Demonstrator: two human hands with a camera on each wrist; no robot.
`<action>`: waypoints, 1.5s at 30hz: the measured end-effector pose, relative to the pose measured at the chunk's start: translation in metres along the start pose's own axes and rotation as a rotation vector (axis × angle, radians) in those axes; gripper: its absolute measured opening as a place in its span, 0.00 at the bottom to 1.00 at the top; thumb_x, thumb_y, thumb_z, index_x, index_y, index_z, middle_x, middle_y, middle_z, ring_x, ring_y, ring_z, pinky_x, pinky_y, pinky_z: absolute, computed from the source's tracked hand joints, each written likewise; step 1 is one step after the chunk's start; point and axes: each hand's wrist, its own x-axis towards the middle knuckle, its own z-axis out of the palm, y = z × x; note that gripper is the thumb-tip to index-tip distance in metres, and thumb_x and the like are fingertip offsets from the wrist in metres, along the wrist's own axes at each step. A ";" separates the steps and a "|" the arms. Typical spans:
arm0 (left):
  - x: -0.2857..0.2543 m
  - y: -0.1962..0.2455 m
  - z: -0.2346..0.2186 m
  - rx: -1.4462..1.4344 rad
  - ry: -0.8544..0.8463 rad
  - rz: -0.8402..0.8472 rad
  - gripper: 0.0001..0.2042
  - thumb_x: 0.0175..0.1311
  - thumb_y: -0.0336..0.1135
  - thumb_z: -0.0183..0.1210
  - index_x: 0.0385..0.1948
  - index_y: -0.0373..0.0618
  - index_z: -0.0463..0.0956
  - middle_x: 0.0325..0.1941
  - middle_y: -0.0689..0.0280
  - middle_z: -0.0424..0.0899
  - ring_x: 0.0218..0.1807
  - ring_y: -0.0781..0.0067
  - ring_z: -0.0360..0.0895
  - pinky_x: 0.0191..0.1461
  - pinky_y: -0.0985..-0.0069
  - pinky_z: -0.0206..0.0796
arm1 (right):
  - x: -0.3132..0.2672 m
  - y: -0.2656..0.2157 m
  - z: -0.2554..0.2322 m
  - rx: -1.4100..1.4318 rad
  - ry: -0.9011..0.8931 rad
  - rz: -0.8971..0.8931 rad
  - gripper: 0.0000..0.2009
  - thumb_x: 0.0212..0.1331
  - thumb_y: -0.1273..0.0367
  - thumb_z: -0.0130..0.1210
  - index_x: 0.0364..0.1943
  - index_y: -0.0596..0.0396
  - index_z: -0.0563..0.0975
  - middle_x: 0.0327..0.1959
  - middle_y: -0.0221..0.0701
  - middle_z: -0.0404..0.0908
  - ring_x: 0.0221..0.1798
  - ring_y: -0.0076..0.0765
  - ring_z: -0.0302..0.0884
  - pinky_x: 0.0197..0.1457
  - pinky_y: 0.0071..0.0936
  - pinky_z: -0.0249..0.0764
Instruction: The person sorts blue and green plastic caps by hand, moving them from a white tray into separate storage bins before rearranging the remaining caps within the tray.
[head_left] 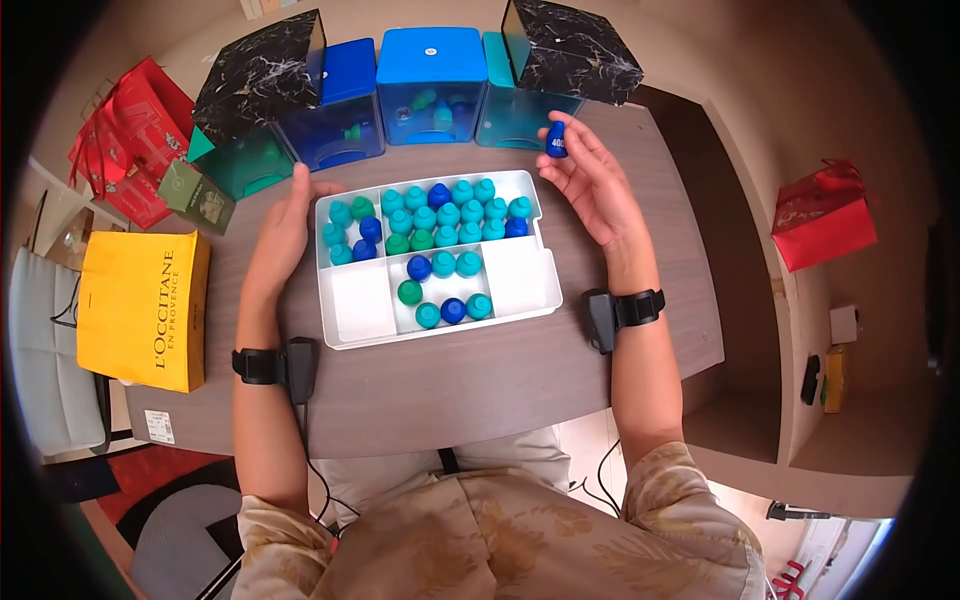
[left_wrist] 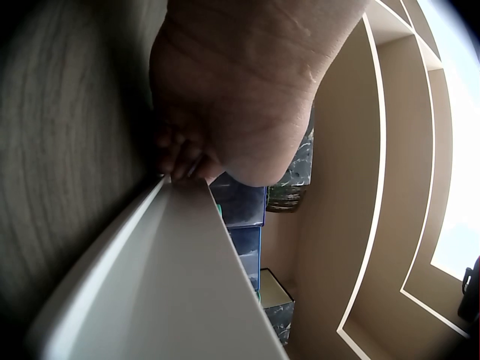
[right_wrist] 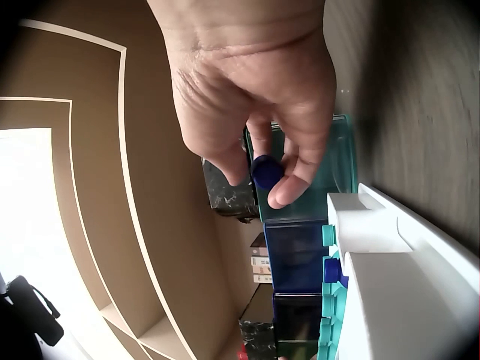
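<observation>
My right hand (head_left: 598,182) pinches a small blue bottle-shaped piece (head_left: 556,141) with white lettering, between thumb and fingers. It is held up off the table, in front of the teal-lidded box (head_left: 500,118) at the back right. A white divided tray (head_left: 345,298) lies before me, with rows of teal, green and blue pieces of the same shape in its back section and several more in the front middle compartment. My left hand (head_left: 285,228) rests along the tray's left side, fingers at its back corner; the left wrist view shows the fingers (left_wrist: 184,159) by the tray wall.
Clear-fronted boxes with green, dark blue (head_left: 335,135) and light blue (head_left: 430,50) lids line the back; pieces show inside some. Black marbled boxes (head_left: 260,75) stand at both ends. A yellow box (head_left: 140,310), small green box (head_left: 197,198) and red bag (head_left: 130,150) are at left.
</observation>
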 end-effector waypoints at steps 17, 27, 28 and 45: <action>0.001 -0.004 -0.002 0.042 0.003 0.018 0.44 0.81 0.71 0.32 0.50 0.34 0.87 0.45 0.58 0.89 0.50 0.67 0.81 0.60 0.73 0.69 | -0.004 0.003 0.011 -0.426 0.018 -0.119 0.18 0.67 0.71 0.69 0.59 0.57 0.81 0.50 0.31 0.88 0.52 0.23 0.83 0.61 0.26 0.79; 0.001 -0.002 -0.001 0.003 -0.006 0.012 0.44 0.81 0.70 0.33 0.48 0.34 0.87 0.46 0.58 0.89 0.49 0.69 0.80 0.58 0.74 0.69 | -0.009 0.005 0.016 -0.805 -0.090 -0.199 0.07 0.62 0.72 0.72 0.42 0.55 0.88 0.42 0.23 0.88 0.46 0.21 0.78 0.54 0.24 0.75; 0.001 -0.001 -0.001 0.004 -0.002 0.013 0.43 0.81 0.70 0.33 0.48 0.34 0.87 0.46 0.58 0.89 0.48 0.69 0.81 0.58 0.74 0.69 | -0.008 0.005 0.016 -0.826 -0.082 -0.218 0.07 0.62 0.72 0.72 0.42 0.55 0.88 0.42 0.23 0.88 0.47 0.21 0.77 0.54 0.25 0.75; 0.004 -0.007 -0.004 0.057 -0.017 -0.005 0.45 0.80 0.74 0.32 0.52 0.35 0.85 0.48 0.59 0.88 0.52 0.70 0.82 0.62 0.74 0.70 | -0.023 -0.007 0.040 -1.184 -0.241 -0.350 0.11 0.56 0.68 0.74 0.43 0.53 0.91 0.40 0.30 0.84 0.51 0.38 0.76 0.55 0.35 0.76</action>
